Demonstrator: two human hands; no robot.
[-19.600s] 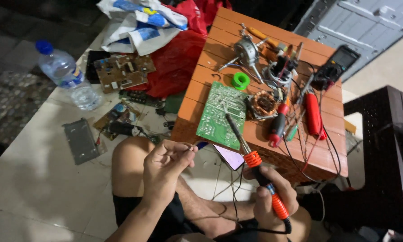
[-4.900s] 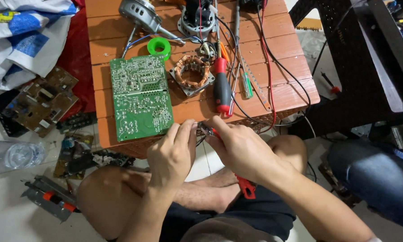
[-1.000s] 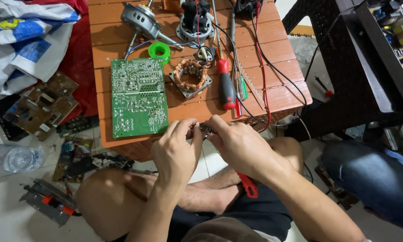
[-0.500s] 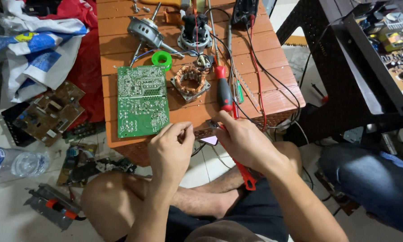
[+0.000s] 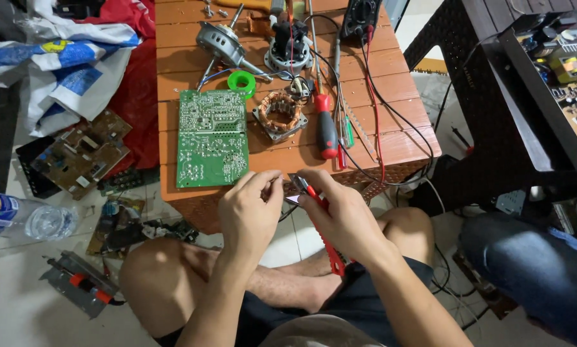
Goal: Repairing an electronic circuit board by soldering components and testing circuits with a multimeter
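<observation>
My left hand (image 5: 250, 212) and my right hand (image 5: 341, 212) meet just below the front edge of the low orange table (image 5: 397, 138). My right hand grips a red-handled cutting tool (image 5: 330, 254); its tip points toward my left fingers and its handle runs down past my wrist. My left thumb and forefinger pinch something thin, likely a wire end, too small to make out. A green circuit board (image 5: 211, 138) lies on the table right above my left hand. My bare legs are crossed under both hands.
On the table lie a copper-wound stator (image 5: 279, 115), a red screwdriver (image 5: 327, 132), a green tape roll (image 5: 241, 82), a motor (image 5: 221, 42), a multimeter (image 5: 361, 16) and red and black leads. A water bottle (image 5: 25, 218) and boards (image 5: 79, 154) litter the floor at left. Another person's knee (image 5: 532, 270) is at right.
My hands stay together at the table's front edge. The red tool's tip now shows between my fingers. The view has tilted to take in more of the table.
</observation>
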